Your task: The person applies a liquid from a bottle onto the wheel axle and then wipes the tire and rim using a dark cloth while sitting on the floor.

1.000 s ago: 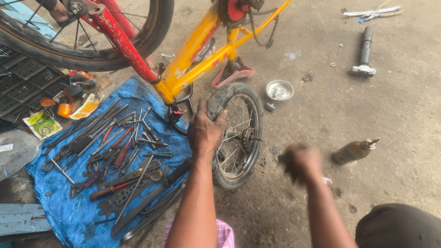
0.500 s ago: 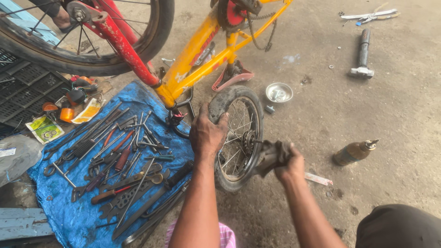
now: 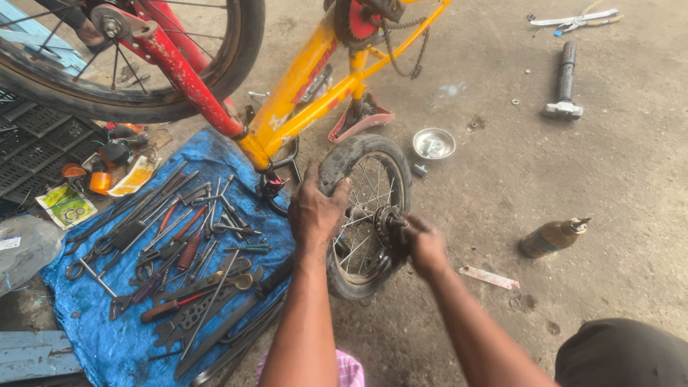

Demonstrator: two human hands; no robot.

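A small spoked bicycle wheel (image 3: 373, 172) with a worn black tyre stands on the concrete floor. My left hand (image 3: 315, 211) grips the top of its tyre and holds it upright. At the wheel's hub (image 3: 387, 222), my right hand (image 3: 423, 247) is closed around the axle end; whether it holds a tool is hidden. Just behind the wheel lies an upturned yellow and red bicycle frame (image 3: 308, 100).
A blue tarp (image 3: 107, 337) at the left carries several wrenches, pliers and screwdrivers. A large wheel (image 3: 143, 64) rises at top left over a black crate (image 3: 29, 143). A small metal bowl (image 3: 433, 143), a brown bottle (image 3: 552, 236) and a hammer (image 3: 565, 79) lie on the floor at right.
My right hand has moved left from the open floor to the wheel's hub and closed on it. My left hand stays on the tyre.
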